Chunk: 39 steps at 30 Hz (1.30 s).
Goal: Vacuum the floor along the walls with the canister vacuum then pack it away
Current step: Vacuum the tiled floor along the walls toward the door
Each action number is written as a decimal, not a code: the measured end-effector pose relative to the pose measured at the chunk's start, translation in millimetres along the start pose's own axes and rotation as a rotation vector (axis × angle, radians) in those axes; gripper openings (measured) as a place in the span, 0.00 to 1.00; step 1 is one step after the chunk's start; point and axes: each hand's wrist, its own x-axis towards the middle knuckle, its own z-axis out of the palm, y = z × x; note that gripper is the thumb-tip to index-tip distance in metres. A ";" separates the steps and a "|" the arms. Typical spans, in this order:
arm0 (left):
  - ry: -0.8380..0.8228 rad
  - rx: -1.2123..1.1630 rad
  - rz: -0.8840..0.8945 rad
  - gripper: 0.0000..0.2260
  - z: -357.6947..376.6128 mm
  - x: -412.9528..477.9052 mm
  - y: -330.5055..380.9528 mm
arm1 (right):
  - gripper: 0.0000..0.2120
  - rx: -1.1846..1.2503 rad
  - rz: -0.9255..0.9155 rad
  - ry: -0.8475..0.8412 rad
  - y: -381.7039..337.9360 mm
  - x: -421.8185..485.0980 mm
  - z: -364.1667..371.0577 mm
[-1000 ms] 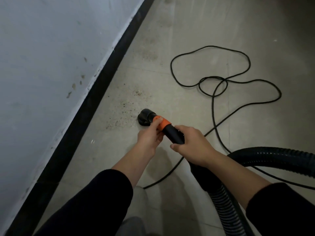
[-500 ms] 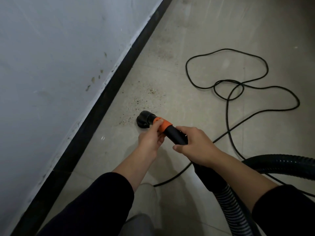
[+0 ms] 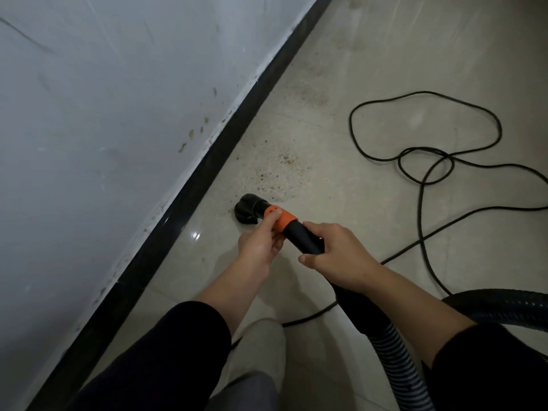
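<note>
Where the pale tiled floor (image 3: pixel 370 54) meets the wall (image 3: pixel 103 129), a black nozzle (image 3: pixel 247 208) points down at the tile, just beside the dark baseboard (image 3: pixel 189 203). Whether its mouth touches the tile cannot be told.

- Left hand (image 3: pixel 258 244): thumb on top and fingers curled beneath, pinching the orange collar (image 3: pixel 280 218) right behind the nozzle.
- Right hand (image 3: pixel 338 259): wrapped around the black tube (image 3: pixel 305 241) just behind the collar, fingers over the top and thumb along the near side. The two hands are close together but apart.
- Hose (image 3: pixel 397 360): ribbed, runs from under the right wrist toward the bottom edge. A second stretch of it curves in from the right edge.
- Cord (image 3: pixel 424 179): thin and black, lying in loose loops on the floor to the right, well apart from the nozzle. One strand passes behind the right forearm and out beside the shoe (image 3: pixel 261 345).
- Grit (image 3: pixel 278 170): dark specks scattered on the tile just beyond the nozzle, with fainter patches farther along the baseboard.
- Wall: pale, scuffed, with a few brownish marks low down.
- Dark sleeves (image 3: pixel 166 351) cover both forearms partway, wrists bare.
- Shoe: light-coloured, planted on the tile between the arms.
</note>
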 end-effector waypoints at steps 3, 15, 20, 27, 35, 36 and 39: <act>0.022 0.000 0.015 0.10 -6.2 2.9 3.9 | 0.12 0.016 -0.012 -0.006 -3.1 6.5 6.5; 0.093 -0.032 0.072 0.10 -34.9 16.1 17.9 | 0.12 0.059 -0.071 -0.026 -17.7 28.1 31.0; 0.099 -0.046 0.093 0.08 -44.9 24.1 24.7 | 0.08 0.050 -0.090 -0.031 -23.9 38.9 41.6; 0.115 -0.085 0.112 0.07 -48.3 29.3 26.3 | 0.09 0.070 -0.099 -0.058 -24.9 46.3 45.6; 0.155 -0.117 0.110 0.09 -47.8 21.5 19.5 | 0.17 0.108 -0.067 -0.095 -22.4 42.9 41.1; 0.162 -0.122 0.110 0.09 -47.7 18.8 17.5 | 0.18 0.104 -0.067 -0.105 -21.8 41.2 39.6; 0.194 -0.134 0.109 0.08 -45.6 9.6 10.8 | 0.18 0.096 -0.061 -0.135 -19.2 35.7 34.8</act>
